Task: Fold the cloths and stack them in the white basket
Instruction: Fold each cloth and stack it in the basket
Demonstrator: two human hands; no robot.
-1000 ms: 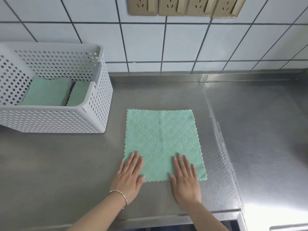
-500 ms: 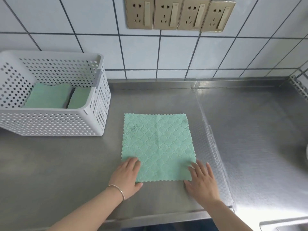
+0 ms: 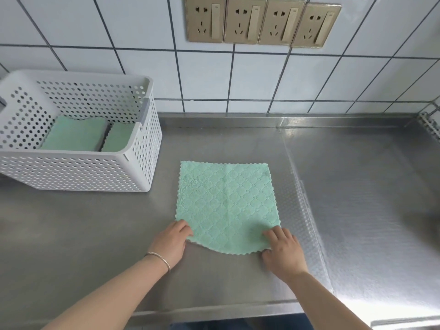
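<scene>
White tiles with dark grout and a row of four brass-coloured sockets (image 3: pixel 263 21) back the steel counter (image 3: pixel 357 198) you are working at. Your white basket (image 3: pixel 78 172) stands at the counter's left side, near the back edge, and already holds two folded green cloths: one stack (image 3: pixel 71 134) on the left and a second (image 3: pixel 117 138) just beside it on the right, both lying flat on the basket floor. So part of the job looks done; what is left, as far as you can see, is the one green cloth (image 3: pixel 226 201) spread open in the middle of the counter, toward the front edge. It is close to square, so it has no real long axis; its sides run roughly parallel to the counter's edges, and a faint crease runs front to back down its middle. Your left hand (image 3: pixel 172 242) pinches the cloth's near-left corner, and your right hand (image 3: pixel 283 248) grips the near-right corner, fingers curled over the fabric. The near edge is lifted a little and bows between your hands, so I judge you are at the start of the first fold, carrying the near edge toward the back one. Folding it smaller and stacking it in the basket are not yet done.
</scene>
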